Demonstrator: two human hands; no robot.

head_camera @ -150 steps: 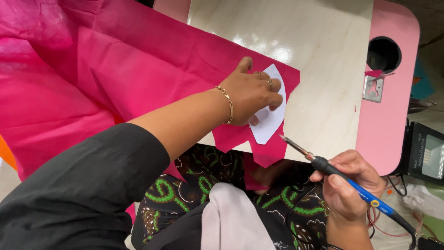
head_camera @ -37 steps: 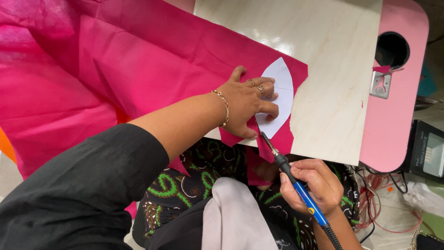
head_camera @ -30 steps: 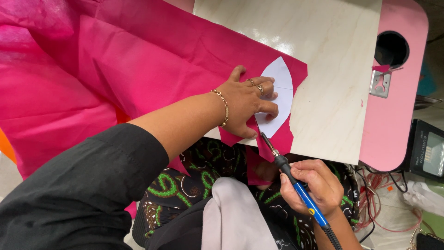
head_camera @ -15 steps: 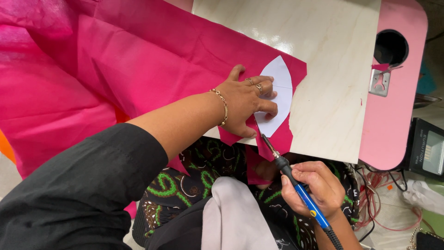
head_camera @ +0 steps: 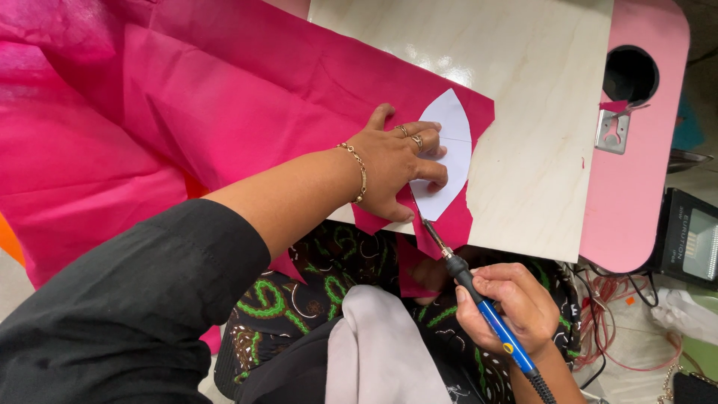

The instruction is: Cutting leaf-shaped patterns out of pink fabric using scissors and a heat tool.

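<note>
My left hand (head_camera: pixel 396 168), with rings and a gold bracelet, presses flat on a white curved paper template (head_camera: pixel 451 153) that lies on bright pink fabric (head_camera: pixel 224 112). My right hand (head_camera: pixel 516 307) grips a blue-handled soldering iron (head_camera: pixel 479 299). Its metal tip touches the fabric at the lower edge of the template, just below my left fingers. The fabric spreads over a pale wooden board (head_camera: pixel 538 150) and hangs off toward my lap.
A pink table edge (head_camera: pixel 636 194) with a round hole (head_camera: pixel 630 73) and a small metal bracket (head_camera: pixel 613 133) lies to the right. A black device (head_camera: pixel 692 239) and red wires (head_camera: pixel 606 314) sit at the lower right. Patterned black and green cloth covers my lap.
Five seconds ago the iron was off to the right, away from the fabric. Its tip has since come to the template's lower edge and stayed there. My left hand keeps pressing.
</note>
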